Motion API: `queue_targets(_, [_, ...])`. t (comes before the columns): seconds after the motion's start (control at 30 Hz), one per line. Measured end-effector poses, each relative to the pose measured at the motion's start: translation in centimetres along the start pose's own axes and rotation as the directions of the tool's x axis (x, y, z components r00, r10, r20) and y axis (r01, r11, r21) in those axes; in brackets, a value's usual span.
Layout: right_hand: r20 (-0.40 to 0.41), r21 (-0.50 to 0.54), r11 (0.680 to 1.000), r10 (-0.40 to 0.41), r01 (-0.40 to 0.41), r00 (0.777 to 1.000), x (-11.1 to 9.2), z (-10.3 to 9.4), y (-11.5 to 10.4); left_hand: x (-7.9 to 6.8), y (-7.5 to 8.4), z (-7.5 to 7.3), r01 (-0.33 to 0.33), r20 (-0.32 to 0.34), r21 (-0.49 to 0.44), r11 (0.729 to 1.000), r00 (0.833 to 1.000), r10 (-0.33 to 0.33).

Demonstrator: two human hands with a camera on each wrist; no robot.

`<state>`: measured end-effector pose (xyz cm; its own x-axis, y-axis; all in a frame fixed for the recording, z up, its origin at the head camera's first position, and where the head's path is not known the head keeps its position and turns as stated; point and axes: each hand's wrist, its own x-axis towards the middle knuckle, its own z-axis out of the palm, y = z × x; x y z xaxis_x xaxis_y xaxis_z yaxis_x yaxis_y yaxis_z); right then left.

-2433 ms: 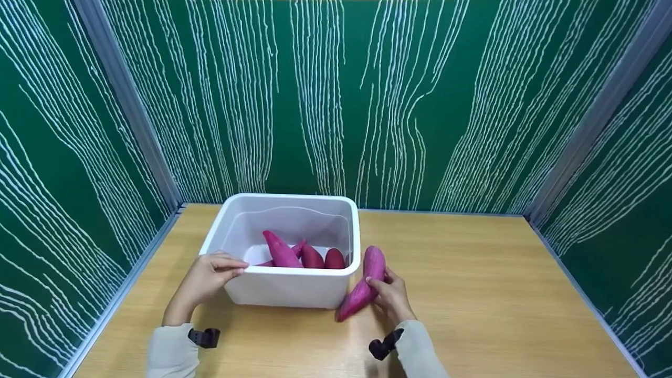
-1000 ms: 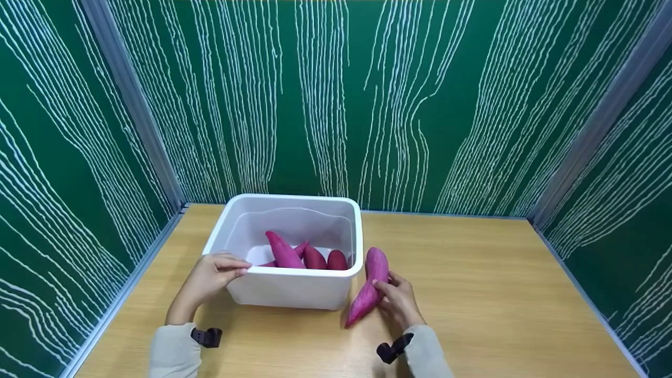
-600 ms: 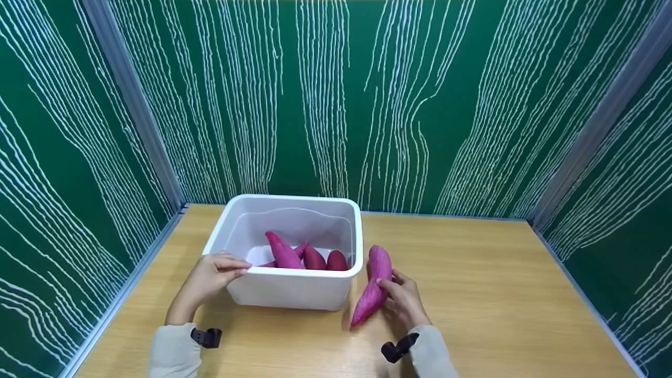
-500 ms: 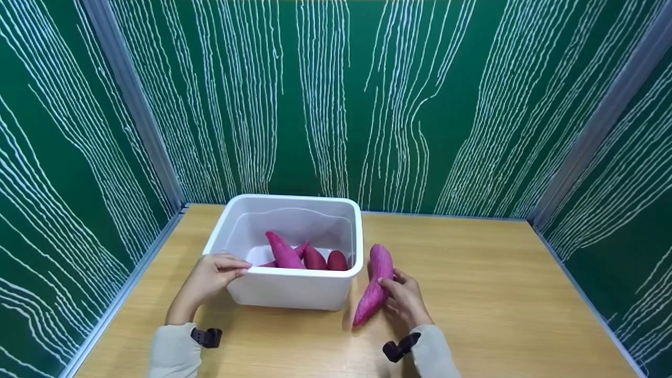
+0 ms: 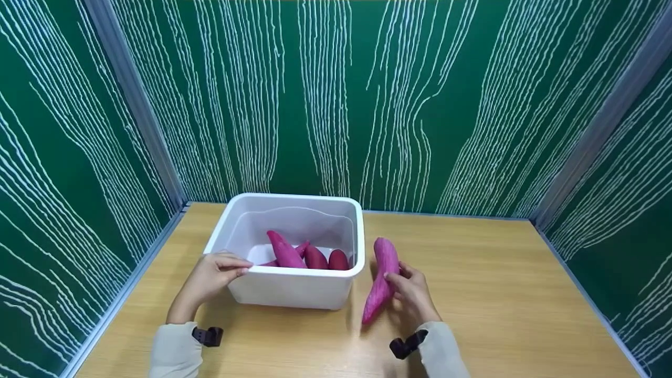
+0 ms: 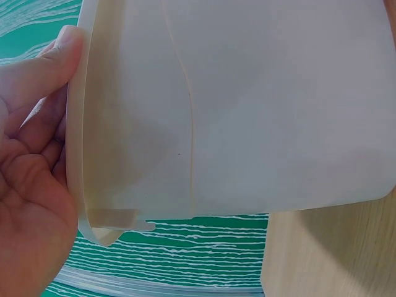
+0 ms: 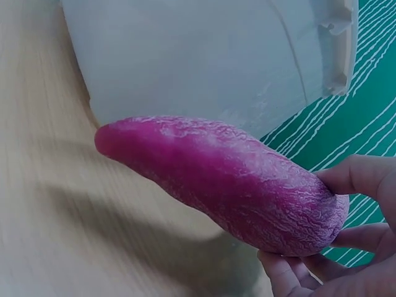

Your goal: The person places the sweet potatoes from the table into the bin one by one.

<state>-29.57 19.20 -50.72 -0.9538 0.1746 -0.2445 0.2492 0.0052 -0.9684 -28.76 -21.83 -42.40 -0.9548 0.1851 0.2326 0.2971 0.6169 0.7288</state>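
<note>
My right hand [image 5: 415, 293] holds a pinkish-purple sweet potato [image 5: 386, 260] just to the right of a white plastic bin [image 5: 291, 290]. In the right wrist view, the thumb and fingers grip one end of this sweet potato [image 7: 210, 170]; it is tilted, and its shadow falls on the table. Over at the bin's front left corner, my left hand [image 5: 212, 278] pinches the rim between thumb and fingers. Inside the bin lie several sweet potatoes: a long pink one [image 5: 286, 253], a dark red one [image 5: 315, 258] and another dark red one [image 5: 338, 260]. The front wall partly hides them.
The bin stands on a wooden table [image 5: 488, 289], towards its back left. Green panels [image 5: 315, 105] with white wavy lines enclose the table at the back and both sides, joined by grey corner posts [image 5: 588, 115].
My right hand has carried the sweet potato a little to the right, away from the bin, and turned it more upright. My left hand stays on the rim, and the bin's contents look unchanged.
</note>
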Motion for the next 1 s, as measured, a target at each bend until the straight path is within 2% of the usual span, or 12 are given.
queue_targets(0.3, [0.005, -0.039, 0.999, 0.009, -0.009, 1.0, -0.2, -0.6, -1.6, 0.1, 0.0, 0.1, 0.013, 0.014, -0.014, 1.0, 1.0, -0.013])
queue_targets(0.4, [0.023, -0.049, 0.999, -0.009, 0.01, 1.0, -0.3, -0.9, -1.9, 0.1, -0.1, 0.1, 0.01, 0.014, -0.017, 1.0, 1.0, -0.01])
queue_targets(0.83, [0.078, -0.072, 0.997, 0.006, 0.0, 0.997, -0.5, -1.7, -3.6, 0.0, 0.0, 0.1, 0.011, 0.002, -0.01, 1.0, 1.0, -0.011])
queue_targets(1.0, [0.072, -0.074, 0.997, 0.0, 0.005, 0.997, -0.5, -1.8, -4.2, 0.0, 0.1, 0.1, -0.024, -0.003, -0.003, 1.0, 1.0, 0.024])
